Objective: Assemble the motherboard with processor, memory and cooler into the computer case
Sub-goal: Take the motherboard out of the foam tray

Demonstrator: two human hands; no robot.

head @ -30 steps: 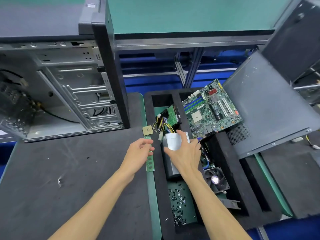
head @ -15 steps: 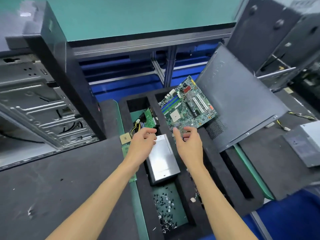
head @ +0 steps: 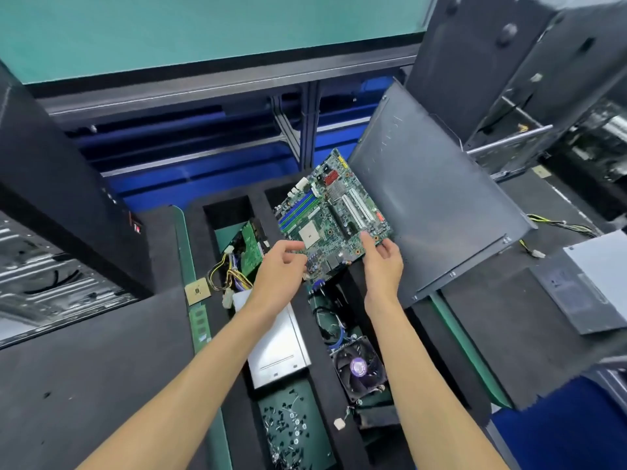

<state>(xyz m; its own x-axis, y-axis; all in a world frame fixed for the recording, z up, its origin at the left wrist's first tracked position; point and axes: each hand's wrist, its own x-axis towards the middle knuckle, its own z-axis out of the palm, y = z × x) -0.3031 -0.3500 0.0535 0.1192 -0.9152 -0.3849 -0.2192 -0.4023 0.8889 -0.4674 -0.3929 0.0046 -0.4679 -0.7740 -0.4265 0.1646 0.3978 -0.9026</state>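
The green motherboard (head: 334, 215) is tilted above the black foam tray (head: 325, 337). My left hand (head: 281, 269) grips its near-left edge, and my right hand (head: 381, 259) pinches its near-right corner. A gold processor (head: 197, 291) lies on the mat left of the tray, with a green memory stick (head: 200, 322) just below it. The cooler fan (head: 358, 368) sits in the tray's right slot. The open computer case (head: 57, 266) stands at the left.
A silver power supply (head: 278, 347) with yellow cables (head: 227, 273) fills the tray's middle slot, with several black screws (head: 288, 432) below it. A grey side panel (head: 431, 212) leans at the right. Another metal box (head: 593, 276) lies at the far right.
Both hands left the power supply, reached forward and took hold of the motherboard's near edge. The view swung to the right.
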